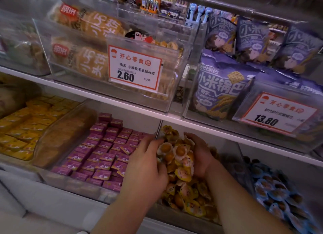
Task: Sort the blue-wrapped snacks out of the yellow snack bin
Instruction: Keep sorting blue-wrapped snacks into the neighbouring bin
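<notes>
The clear bin of yellow-wrapped snacks sits on the lower shelf in the middle. Both my hands are inside it, cupping a heap of yellow packets between them. My left hand presses the heap from the left, fingers curled into the packets. My right hand holds the heap from the right, palm inward. No blue wrapper shows within the yellow heap. The blue-wrapped snacks lie in the neighbouring bin to the right.
A bin of purple packets lies left of the yellow one, then a bin of orange packets. The upper shelf overhangs closely, holding clear bins, purple bags and price tags.
</notes>
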Available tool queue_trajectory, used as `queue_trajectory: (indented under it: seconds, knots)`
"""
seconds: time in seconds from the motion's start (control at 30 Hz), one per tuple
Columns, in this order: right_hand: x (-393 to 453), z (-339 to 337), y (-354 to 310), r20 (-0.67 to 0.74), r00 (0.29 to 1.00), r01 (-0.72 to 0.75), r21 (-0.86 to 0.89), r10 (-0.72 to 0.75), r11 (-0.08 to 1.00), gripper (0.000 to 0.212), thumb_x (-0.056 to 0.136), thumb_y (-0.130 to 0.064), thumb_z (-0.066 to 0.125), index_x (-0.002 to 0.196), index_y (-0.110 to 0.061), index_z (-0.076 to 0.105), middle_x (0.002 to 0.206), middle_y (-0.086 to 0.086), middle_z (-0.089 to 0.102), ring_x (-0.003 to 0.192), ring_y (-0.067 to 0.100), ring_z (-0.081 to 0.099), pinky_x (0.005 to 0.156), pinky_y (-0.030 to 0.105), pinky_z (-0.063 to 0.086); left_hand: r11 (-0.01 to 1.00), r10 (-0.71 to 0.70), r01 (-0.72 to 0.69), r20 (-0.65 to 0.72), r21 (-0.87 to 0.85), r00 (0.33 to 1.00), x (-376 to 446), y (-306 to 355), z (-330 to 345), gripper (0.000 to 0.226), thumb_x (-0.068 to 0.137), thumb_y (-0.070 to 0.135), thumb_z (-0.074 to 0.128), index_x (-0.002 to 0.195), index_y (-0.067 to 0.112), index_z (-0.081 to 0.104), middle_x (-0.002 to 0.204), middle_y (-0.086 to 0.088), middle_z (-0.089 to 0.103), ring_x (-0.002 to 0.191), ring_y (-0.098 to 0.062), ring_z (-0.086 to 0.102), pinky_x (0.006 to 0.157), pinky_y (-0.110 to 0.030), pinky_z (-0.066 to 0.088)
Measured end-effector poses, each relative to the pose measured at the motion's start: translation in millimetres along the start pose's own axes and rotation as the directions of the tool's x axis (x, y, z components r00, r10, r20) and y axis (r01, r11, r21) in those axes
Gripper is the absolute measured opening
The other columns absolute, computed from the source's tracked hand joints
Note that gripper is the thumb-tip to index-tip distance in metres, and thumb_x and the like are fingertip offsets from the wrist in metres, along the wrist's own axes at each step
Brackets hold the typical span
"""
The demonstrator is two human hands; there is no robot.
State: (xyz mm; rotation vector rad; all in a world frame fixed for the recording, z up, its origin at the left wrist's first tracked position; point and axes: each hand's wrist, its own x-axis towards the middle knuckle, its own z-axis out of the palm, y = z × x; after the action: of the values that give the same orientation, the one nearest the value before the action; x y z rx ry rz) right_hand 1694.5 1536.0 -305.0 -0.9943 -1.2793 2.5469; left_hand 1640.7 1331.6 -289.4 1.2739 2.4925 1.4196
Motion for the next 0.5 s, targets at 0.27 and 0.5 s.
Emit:
queue_trajectory:
  seconds: [0.27,0.5]
  knots:
    - [-48,-13,-12,-0.056,0.997,0.034,-0.212,-0.047,0.977,0.041,0.08,-0.039,0.07,0.105,-0.007,0.072,0.101,0.017,0.071,0.086,0.03,0.07,0.085,0.038,0.057,0.86,0.093,-0.206,0.254,0.466,0.963,-18,25,23,0.071,0.081,0.041,0.015,0.147,0.033,0.039,0.147,0.006,0.045,0.14,-0.017,0.04,0.122,-0.051,-0.001]
    - [-95,-23,-17,-0.049,0.964,-0.014,-0.991,-0.263,0.135,0.028,0.097,-0.037,0.054,0.087,-0.017,0.071,0.087,-0.003,0.068,0.082,0.011,0.061,0.08,0.031,0.049,0.872,0.022,-0.246,0.468,0.423,0.883,-36,28,57,0.05,0.101,0.043,0.019,0.148,0.031,0.028,0.153,0.005,0.04,0.148,-0.018,0.025,0.121,-0.046,0.011]
